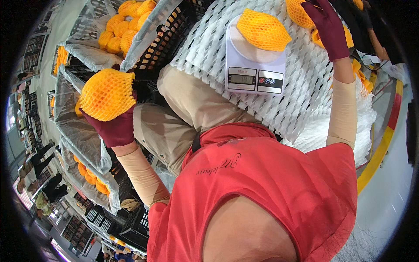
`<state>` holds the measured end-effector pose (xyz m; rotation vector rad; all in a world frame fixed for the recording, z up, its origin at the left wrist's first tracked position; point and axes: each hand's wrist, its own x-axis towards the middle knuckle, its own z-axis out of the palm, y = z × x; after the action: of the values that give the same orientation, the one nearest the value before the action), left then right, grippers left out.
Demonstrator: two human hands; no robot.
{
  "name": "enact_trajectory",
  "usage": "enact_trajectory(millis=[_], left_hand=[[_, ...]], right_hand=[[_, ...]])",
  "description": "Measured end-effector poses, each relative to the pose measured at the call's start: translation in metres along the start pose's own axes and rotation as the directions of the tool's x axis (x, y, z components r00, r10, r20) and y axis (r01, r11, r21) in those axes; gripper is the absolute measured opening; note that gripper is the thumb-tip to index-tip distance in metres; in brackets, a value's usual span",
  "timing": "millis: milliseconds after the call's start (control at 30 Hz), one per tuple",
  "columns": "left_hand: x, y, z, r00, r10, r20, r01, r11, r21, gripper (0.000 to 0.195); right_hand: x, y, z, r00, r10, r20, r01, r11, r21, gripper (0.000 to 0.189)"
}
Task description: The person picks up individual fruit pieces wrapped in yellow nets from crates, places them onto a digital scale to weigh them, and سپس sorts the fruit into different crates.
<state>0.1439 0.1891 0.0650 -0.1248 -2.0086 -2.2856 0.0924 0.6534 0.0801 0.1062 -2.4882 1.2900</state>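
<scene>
My left hand (113, 129), in a maroon glove, holds up a fruit in a yellow foam net (108, 95) beside the crates. My right hand (330, 36), gloved alike, reaches to the top right. Its thumb and fingers lie over another netted fruit (298, 13), partly cut off by the picture's edge; whether they grip it is unclear. Between my hands, a white digital kitchen scale (255, 73) bears a netted fruit (263, 30) on its round plate. Digits show on its display. White foam netting (209, 49) lies under the scale.
A black plastic crate (160, 49) lined with clear film holds several netted fruits (122, 29). More lined crates (81, 144) stand along my left. Yellow foam nets (361, 77) lie beyond my right forearm. A yellow-and-red floor stripe (394, 113) curves at the right. Other people (49, 193) are in the background.
</scene>
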Motion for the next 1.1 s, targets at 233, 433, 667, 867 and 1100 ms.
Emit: enact_trajectory(millis=[233, 433, 667, 867, 1100], left_hand=[[0.007, 0.005, -0.024, 0.991, -0.01, -0.132, 0.013, 1.0, 0.024, 0.062], [0.019, 0.015, -0.062, 0.992, -0.075, 0.101, 0.121, 0.786, -0.606, 0.058], [0.087, 0.022, -0.11, 0.974, -0.209, -0.087, 0.145, 0.871, -0.469, 0.044], [0.193, -0.012, -0.113, 1.0, 0.006, -0.026, 0.0, 0.973, 0.231, 0.051], [0.271, -0.099, -0.126, 0.976, 0.016, 0.217, -0.217, 0.142, 0.966, 0.065]], right_hand=[[0.0, -0.014, 0.009, 0.999, 0.009, 0.041, -0.006, 0.997, -0.079, 0.045], [-0.001, -0.006, 0.039, 0.884, -0.218, 0.413, 0.343, 0.903, -0.258, 0.073], [0.003, -0.039, 0.076, 0.779, 0.005, 0.627, 0.344, 0.833, -0.433, 0.08], [0.086, -0.068, 0.141, 0.796, -0.311, 0.519, 0.409, 0.909, -0.083, 0.069], [0.208, -0.091, 0.366, 0.663, -0.551, 0.506, 0.601, 0.796, 0.079, 0.064]])
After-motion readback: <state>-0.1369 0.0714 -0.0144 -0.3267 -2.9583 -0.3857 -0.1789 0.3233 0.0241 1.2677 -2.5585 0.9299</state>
